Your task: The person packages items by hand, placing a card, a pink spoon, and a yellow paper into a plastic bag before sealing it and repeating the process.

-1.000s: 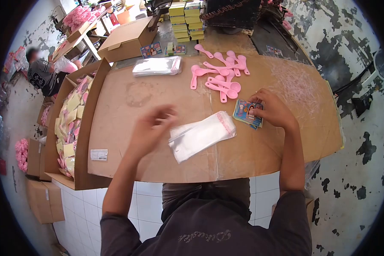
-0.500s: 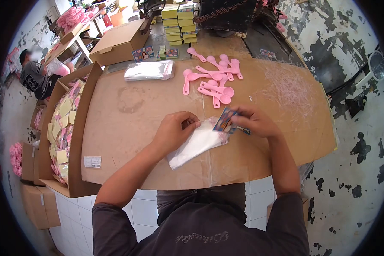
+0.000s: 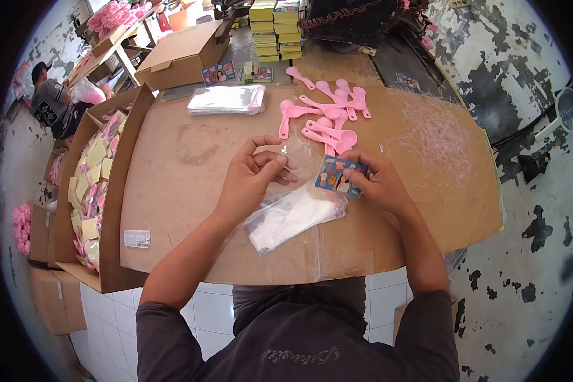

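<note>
My right hand (image 3: 377, 183) holds a small blue printed card (image 3: 330, 172) between thumb and fingers, tilted up above the table. Beneath it lies a stack of clear plastic bags (image 3: 293, 219), slanted across the cardboard. To the left, my left hand (image 3: 256, 170) is raised over the bags' upper end, index finger lifted and the other fingers curled near the thumb. A thin pale edge shows at those fingertips, too faint to name. Just beyond the card, several pink measuring spoons (image 3: 328, 114) lie in a loose pile.
Another bag stack (image 3: 226, 100) lies farther back. An open carton (image 3: 126, 197) of packed pieces stands left, near a closed box (image 3: 178, 57). Card stacks (image 3: 263, 38) rise at the back. Plastic shreds (image 3: 436, 130) cover the right side. A person (image 3: 51, 105) sits far left.
My left hand has lifted from the bags, with its index finger raised. The card in my right hand has turned its printed face towards me. The view has shifted slightly.
</note>
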`<control>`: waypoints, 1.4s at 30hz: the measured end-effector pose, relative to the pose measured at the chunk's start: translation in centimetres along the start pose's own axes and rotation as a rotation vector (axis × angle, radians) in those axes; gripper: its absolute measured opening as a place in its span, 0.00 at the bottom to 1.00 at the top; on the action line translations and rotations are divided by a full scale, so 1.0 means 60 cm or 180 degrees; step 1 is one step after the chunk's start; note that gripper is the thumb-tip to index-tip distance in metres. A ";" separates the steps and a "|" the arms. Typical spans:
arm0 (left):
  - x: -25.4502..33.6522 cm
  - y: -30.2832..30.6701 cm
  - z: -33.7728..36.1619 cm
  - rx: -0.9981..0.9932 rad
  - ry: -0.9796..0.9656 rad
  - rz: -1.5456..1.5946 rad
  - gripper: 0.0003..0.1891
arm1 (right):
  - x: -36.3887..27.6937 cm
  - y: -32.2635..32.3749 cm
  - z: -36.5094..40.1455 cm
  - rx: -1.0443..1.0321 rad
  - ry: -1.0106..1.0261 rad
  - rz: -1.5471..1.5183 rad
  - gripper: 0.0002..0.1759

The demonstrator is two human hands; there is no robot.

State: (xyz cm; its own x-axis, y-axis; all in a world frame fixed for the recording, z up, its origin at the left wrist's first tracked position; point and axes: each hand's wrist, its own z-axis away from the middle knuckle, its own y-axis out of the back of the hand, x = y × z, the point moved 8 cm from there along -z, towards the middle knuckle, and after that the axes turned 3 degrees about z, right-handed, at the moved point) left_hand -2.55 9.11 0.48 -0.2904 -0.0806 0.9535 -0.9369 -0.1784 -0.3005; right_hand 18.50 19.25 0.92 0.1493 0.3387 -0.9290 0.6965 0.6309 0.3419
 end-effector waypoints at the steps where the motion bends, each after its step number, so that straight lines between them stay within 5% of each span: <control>1: -0.001 -0.005 0.001 -0.0070 0.0027 0.0012 0.20 | 0.001 0.002 -0.002 -0.0002 0.0002 -0.0014 0.14; 9: -0.018 -0.032 0.013 -0.0230 -0.0080 -0.0264 0.26 | -0.021 0.015 0.001 0.0421 0.0339 -0.0670 0.18; 15: -0.018 -0.045 0.022 -0.0527 -0.0211 -0.0747 0.27 | -0.057 -0.016 0.007 -0.0239 0.0832 0.0937 0.12; 18: -0.016 -0.056 0.030 -0.0711 -0.0468 -0.1310 0.27 | -0.072 -0.048 0.009 -0.0151 0.1231 0.0819 0.16; 21: -0.010 -0.051 0.029 -0.0491 -0.0396 -0.1269 0.26 | -0.042 -0.044 0.002 0.0113 0.0463 -0.0434 0.18; 30: -0.011 -0.045 0.026 -0.0337 -0.0471 -0.0854 0.26 | -0.015 -0.050 0.003 0.0036 0.0615 0.0030 0.17; 33: -0.008 -0.049 0.027 -0.0492 -0.0328 -0.1116 0.27 | -0.032 -0.036 -0.001 0.0324 0.0490 -0.0557 0.14; 36: -0.012 -0.050 0.029 -0.0586 -0.0170 -0.1082 0.27 | -0.031 -0.042 0.004 0.0105 0.0490 -0.0105 0.13; 39: -0.010 -0.049 0.031 -0.0597 -0.0311 -0.1140 0.27 | -0.070 -0.063 0.005 -0.0385 0.1281 0.0929 0.12; 42: -0.011 -0.040 0.027 -0.0494 -0.0409 -0.1191 0.25 | -0.058 -0.038 -0.029 -0.0390 0.1215 0.0875 0.14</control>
State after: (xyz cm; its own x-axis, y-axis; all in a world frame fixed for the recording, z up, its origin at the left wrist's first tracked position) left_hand 0.23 7.98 0.56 0.0927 -0.1615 0.9825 -0.9942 -0.0698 0.0823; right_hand 15.17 17.85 3.58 0.0320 0.7218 -0.6914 0.5761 0.5519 0.6029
